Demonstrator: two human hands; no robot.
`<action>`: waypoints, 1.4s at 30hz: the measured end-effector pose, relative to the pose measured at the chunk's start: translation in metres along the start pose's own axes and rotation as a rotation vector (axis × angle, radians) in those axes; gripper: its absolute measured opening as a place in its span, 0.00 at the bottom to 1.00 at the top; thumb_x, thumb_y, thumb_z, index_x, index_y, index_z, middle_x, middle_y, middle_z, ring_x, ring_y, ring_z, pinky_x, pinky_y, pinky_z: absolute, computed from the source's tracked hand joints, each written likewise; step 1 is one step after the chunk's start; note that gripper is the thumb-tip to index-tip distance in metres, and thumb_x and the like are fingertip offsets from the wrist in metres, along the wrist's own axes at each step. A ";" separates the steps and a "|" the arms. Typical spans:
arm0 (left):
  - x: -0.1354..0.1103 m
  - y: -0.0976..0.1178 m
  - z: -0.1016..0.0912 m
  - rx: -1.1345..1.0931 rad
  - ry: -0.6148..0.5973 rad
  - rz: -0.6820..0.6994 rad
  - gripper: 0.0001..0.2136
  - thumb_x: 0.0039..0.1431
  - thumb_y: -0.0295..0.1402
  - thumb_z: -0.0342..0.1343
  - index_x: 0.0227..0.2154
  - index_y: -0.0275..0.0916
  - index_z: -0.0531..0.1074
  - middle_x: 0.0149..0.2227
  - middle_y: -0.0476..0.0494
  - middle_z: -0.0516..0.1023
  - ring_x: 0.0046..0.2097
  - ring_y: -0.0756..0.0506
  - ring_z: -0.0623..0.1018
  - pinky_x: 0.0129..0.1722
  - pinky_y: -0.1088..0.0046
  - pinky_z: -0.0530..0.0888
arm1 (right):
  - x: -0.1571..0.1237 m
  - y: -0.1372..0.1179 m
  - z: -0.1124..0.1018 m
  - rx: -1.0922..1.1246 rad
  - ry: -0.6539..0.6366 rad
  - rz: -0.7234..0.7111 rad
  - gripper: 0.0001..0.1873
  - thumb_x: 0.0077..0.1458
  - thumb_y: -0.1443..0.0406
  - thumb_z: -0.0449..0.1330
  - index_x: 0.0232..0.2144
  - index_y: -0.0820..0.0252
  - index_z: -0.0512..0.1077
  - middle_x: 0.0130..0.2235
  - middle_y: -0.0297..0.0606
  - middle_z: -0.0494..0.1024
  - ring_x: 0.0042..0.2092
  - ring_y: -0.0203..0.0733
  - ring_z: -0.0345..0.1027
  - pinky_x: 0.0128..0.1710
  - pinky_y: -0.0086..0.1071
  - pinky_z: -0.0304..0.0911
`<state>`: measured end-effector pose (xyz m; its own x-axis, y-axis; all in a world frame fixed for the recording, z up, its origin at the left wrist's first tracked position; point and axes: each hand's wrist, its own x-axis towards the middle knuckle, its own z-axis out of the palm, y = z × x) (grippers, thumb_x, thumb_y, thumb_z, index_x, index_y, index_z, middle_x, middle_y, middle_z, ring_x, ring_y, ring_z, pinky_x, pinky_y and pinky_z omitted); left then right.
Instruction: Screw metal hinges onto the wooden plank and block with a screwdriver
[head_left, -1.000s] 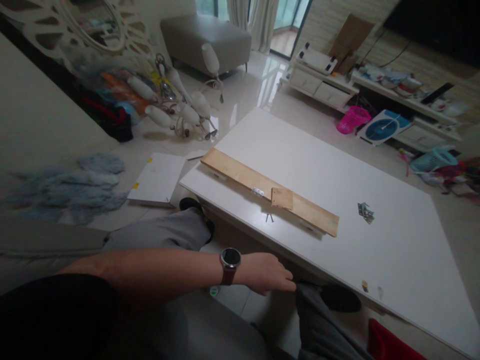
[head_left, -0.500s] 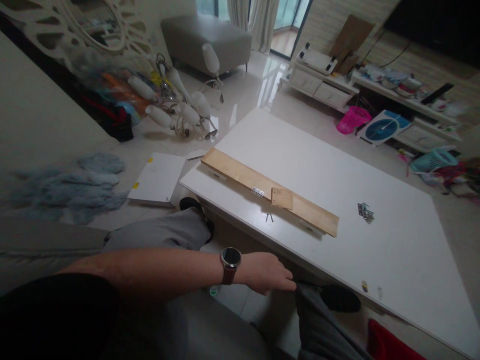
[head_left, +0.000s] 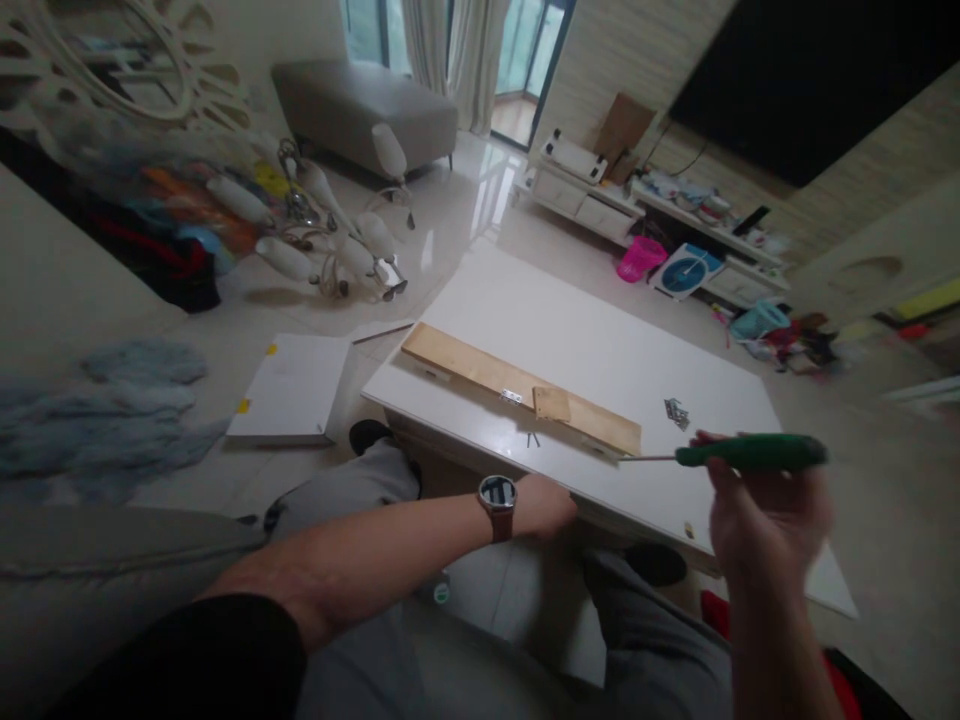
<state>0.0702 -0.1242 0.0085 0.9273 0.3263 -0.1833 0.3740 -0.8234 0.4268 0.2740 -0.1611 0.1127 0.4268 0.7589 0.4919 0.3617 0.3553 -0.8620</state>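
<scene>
Screwdriver is showing a green handle, silvery shaft. Plank is reading pale tan, faint grain, along the near edge of the white table. Watch is wearing a dark red strap. Trousers are showing plain grey.

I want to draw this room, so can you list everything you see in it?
table: one, white, middle of the room
plank: one, light wood, on the table's near left
small block: one, light wood, on the plank
screws: few, dark, before the plank
metal bits: one pile, silver, right of the plank
panel: one, white, on the floor left of the table
chandelier: one, white shades, on the floor beyond the panel
sofa: one, grey, far by the window
screwdriver: one, green handle, in the right hand
left hand: one, bare, at the table's near edge
right hand: one, bare, closed round the screwdriver
</scene>
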 end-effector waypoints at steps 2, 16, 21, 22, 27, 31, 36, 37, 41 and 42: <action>-0.003 0.007 -0.008 -0.017 -0.037 -0.039 0.07 0.64 0.27 0.60 0.40 0.34 0.83 0.42 0.31 0.86 0.44 0.36 0.86 0.40 0.63 0.83 | -0.003 -0.003 0.006 -0.028 -0.029 0.071 0.25 0.41 0.63 0.80 0.42 0.54 0.77 0.41 0.35 0.84 0.41 0.47 0.83 0.51 0.50 0.79; -0.019 0.019 -0.015 -0.062 -0.173 -0.115 0.15 0.64 0.27 0.58 0.51 0.32 0.81 0.52 0.26 0.84 0.53 0.32 0.84 0.48 0.59 0.83 | -0.002 0.018 0.072 -0.244 -0.215 0.096 0.37 0.46 0.63 0.70 0.58 0.46 0.63 0.43 0.30 0.74 0.38 0.40 0.78 0.30 0.32 0.78; -0.013 0.016 -0.007 -0.045 -0.271 -0.175 0.14 0.66 0.25 0.55 0.50 0.28 0.81 0.51 0.23 0.84 0.54 0.30 0.84 0.52 0.53 0.83 | -0.005 0.064 0.084 -0.285 -0.343 0.061 0.29 0.51 0.62 0.66 0.56 0.51 0.67 0.42 0.34 0.74 0.39 0.42 0.77 0.32 0.36 0.79; -0.011 0.015 -0.004 -0.044 -0.293 -0.170 0.14 0.67 0.25 0.55 0.50 0.29 0.81 0.51 0.24 0.84 0.54 0.31 0.84 0.52 0.54 0.83 | -0.007 0.070 0.084 -0.287 -0.327 0.073 0.28 0.51 0.62 0.66 0.55 0.52 0.68 0.41 0.34 0.73 0.38 0.42 0.76 0.32 0.36 0.80; -0.005 0.012 0.006 -0.038 -0.371 -0.170 0.14 0.68 0.24 0.53 0.49 0.29 0.82 0.49 0.25 0.84 0.53 0.32 0.85 0.51 0.55 0.84 | -0.010 0.089 0.090 -0.274 -0.361 0.093 0.26 0.53 0.64 0.65 0.54 0.52 0.67 0.40 0.36 0.73 0.39 0.43 0.74 0.34 0.38 0.80; -0.007 0.014 0.004 -0.045 -0.352 -0.192 0.14 0.67 0.23 0.52 0.49 0.29 0.81 0.50 0.26 0.84 0.53 0.32 0.85 0.51 0.54 0.83 | -0.009 0.101 0.092 -0.323 -0.413 0.034 0.26 0.52 0.66 0.62 0.54 0.53 0.68 0.44 0.40 0.75 0.40 0.43 0.73 0.33 0.37 0.78; -0.014 0.020 0.003 -0.068 -0.264 -0.125 0.13 0.69 0.25 0.52 0.49 0.31 0.80 0.49 0.29 0.85 0.52 0.32 0.85 0.52 0.52 0.83 | -0.013 0.107 0.091 -0.337 -0.408 0.050 0.27 0.52 0.66 0.62 0.56 0.54 0.68 0.47 0.42 0.77 0.41 0.43 0.73 0.33 0.36 0.77; -0.016 0.021 0.004 -0.070 -0.266 -0.122 0.13 0.70 0.25 0.52 0.49 0.31 0.80 0.49 0.29 0.85 0.52 0.31 0.85 0.52 0.52 0.83 | -0.014 0.107 0.091 -0.333 -0.414 0.049 0.27 0.52 0.66 0.62 0.56 0.54 0.68 0.48 0.43 0.77 0.41 0.44 0.73 0.33 0.36 0.77; -0.023 0.023 0.004 -0.078 -0.306 -0.154 0.14 0.69 0.23 0.51 0.50 0.31 0.80 0.50 0.28 0.85 0.53 0.31 0.85 0.53 0.52 0.83 | -0.016 0.107 0.096 -0.315 -0.437 0.053 0.27 0.52 0.67 0.61 0.56 0.55 0.69 0.50 0.45 0.77 0.44 0.45 0.73 0.35 0.37 0.79; -0.024 0.023 0.003 -0.079 -0.318 -0.164 0.15 0.68 0.23 0.51 0.50 0.31 0.80 0.50 0.28 0.85 0.53 0.31 0.85 0.53 0.52 0.83 | -0.016 0.107 0.097 -0.314 -0.440 0.053 0.28 0.52 0.67 0.61 0.56 0.55 0.69 0.50 0.45 0.77 0.44 0.45 0.73 0.35 0.37 0.79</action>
<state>0.0568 -0.1523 0.0196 0.8099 0.2798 -0.5156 0.5284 -0.7297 0.4340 0.2255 -0.0826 0.0002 0.0884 0.9519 0.2933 0.6080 0.1817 -0.7729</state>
